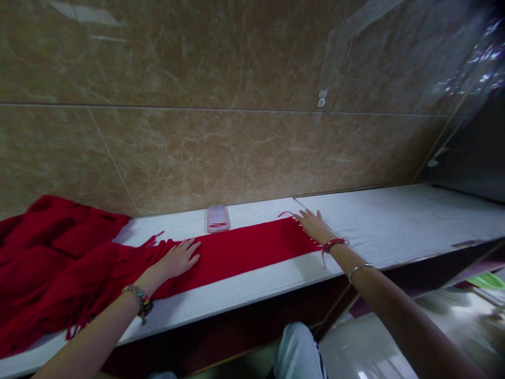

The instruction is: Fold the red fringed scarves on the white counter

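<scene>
A red fringed scarf [244,247] lies stretched flat along a white ledge [394,221]. My left hand [179,258] rests palm down on its left part, fingers spread, open. At the scarf's right fringed end my right hand [313,225] lies flat with fingers stretched out, open, touching the fringe. Both wrists wear bracelets.
A heap of more red fringed cloth [51,263] lies on the ledge at the left. A small pink packet [218,218] sits against the brown marble wall [236,131]. My knee [298,347] shows below the ledge's front edge, with glossy floor at the right.
</scene>
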Tool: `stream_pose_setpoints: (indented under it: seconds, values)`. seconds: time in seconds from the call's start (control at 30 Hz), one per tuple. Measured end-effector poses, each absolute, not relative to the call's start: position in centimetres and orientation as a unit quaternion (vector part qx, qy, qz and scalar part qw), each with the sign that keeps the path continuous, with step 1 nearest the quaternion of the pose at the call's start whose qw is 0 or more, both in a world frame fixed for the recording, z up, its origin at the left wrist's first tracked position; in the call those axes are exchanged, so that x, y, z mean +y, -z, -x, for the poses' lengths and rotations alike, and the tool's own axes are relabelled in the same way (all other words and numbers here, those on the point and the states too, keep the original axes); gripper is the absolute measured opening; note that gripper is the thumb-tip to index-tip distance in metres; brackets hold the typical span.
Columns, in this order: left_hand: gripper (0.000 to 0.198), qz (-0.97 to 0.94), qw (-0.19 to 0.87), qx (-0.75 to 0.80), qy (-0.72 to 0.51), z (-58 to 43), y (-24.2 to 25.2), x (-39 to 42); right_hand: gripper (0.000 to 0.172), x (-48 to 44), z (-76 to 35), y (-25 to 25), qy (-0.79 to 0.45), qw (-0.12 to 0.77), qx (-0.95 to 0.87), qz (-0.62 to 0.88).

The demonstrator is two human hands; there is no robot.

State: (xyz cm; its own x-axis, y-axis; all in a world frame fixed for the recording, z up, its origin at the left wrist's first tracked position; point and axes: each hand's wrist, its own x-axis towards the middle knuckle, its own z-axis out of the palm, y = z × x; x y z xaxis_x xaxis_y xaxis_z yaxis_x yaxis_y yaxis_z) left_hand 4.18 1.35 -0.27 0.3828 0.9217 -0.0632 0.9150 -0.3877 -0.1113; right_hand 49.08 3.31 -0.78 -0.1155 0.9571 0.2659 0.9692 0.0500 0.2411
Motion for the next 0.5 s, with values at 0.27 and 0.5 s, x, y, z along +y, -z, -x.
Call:
stream_pose_setpoints:
  seconds: [0.27, 0.5]
  values:
    - [0.053, 0.86, 0.026, -0.505, 0.07, -14.6, 1.0, 3.4, 0.045, 2.3, -36.8, 0.3, 0.041, 0.116, -0.893, 0.433]
    - [0.051, 0.875, 0.006, -0.485, 0.016, -14.7, 2.2, 3.5, 0.048, 5.3, -41.9, 3.5, 0.021, 0.087, -0.851, 0.517]
